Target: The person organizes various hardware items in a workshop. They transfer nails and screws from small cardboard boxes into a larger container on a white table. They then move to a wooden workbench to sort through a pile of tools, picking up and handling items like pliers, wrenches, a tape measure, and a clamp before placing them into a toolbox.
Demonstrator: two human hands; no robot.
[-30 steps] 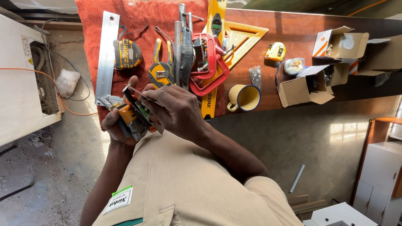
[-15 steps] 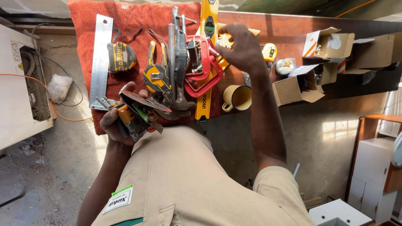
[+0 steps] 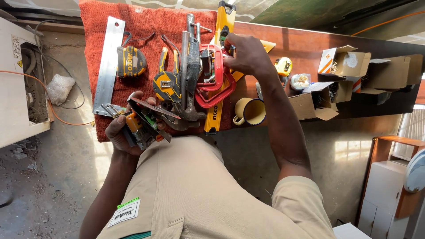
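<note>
My left hand [image 3: 116, 132] holds a metal lock body [image 3: 148, 120] with orange parts, just off the near edge of the red cloth [image 3: 146, 26]. My right hand [image 3: 245, 55] reaches across the bench. Its curled fingers rest on the top of the red clamps [image 3: 212, 86], beside the yellow spirit level [image 3: 216, 110]. The fingertips are hidden, so I cannot tell whether they grip anything. A hammer [image 3: 190, 66] and a yellow tape measure [image 3: 166, 86] lie between my two hands.
On the cloth lie a steel square [image 3: 108, 62] and a black-and-yellow tape measure [image 3: 132, 62]. A yellow mug [image 3: 250, 111], a small yellow tape [image 3: 283, 66] and open cardboard boxes [image 3: 318, 99] stand on the brown bench at the right. A white cabinet [image 3: 17, 88] is at the left.
My right hand left the lock body in my left hand and reached out over the tools. It then shifted left to the red clamps. The left hand stayed put.
</note>
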